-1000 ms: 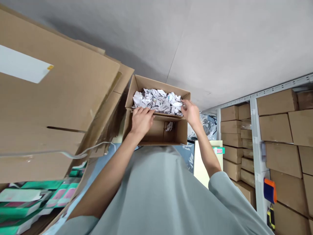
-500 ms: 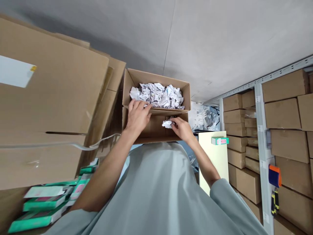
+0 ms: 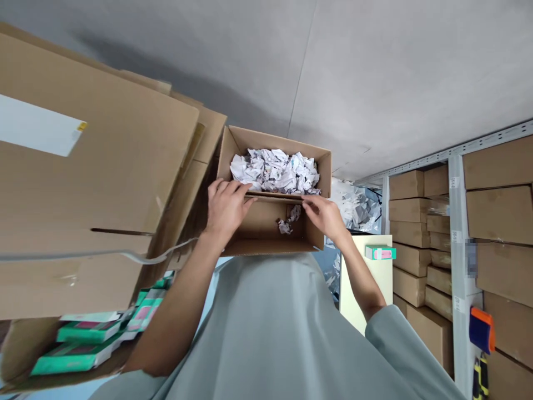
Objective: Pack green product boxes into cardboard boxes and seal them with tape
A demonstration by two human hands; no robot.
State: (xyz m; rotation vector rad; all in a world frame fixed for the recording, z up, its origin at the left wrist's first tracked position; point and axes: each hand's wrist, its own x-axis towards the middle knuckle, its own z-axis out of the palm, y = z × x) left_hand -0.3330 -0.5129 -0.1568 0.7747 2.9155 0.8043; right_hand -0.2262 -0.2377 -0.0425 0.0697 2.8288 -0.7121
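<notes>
Two brown cardboard boxes stand one behind the other in front of my body. White crumpled paper (image 3: 277,171) fills the far box (image 3: 283,139). Inside the near box (image 3: 258,225), a couple of crumpled paper pieces (image 3: 285,226) lie toward the right end. My left hand (image 3: 227,208) grips the cardboard edge where the boxes meet, at its left end, fingers over the top and thumb on the near side. At the right end of that edge, my right hand (image 3: 327,215) pinches the cardboard with thumb and fingertips; no paper shows in it.
Large flattened cartons (image 3: 95,166) lean at the left, with a grey cable (image 3: 137,258) across them. Green-and-white packs (image 3: 87,331) lie below. On the right are a cream panel (image 3: 366,283) bearing one green pack (image 3: 380,253), and a metal shelf (image 3: 457,222) stacked with cartons.
My right hand has let go of the crumpled paper, which now lies in the near box, and has moved up to the edge between the boxes. My left hand still holds that edge.
</notes>
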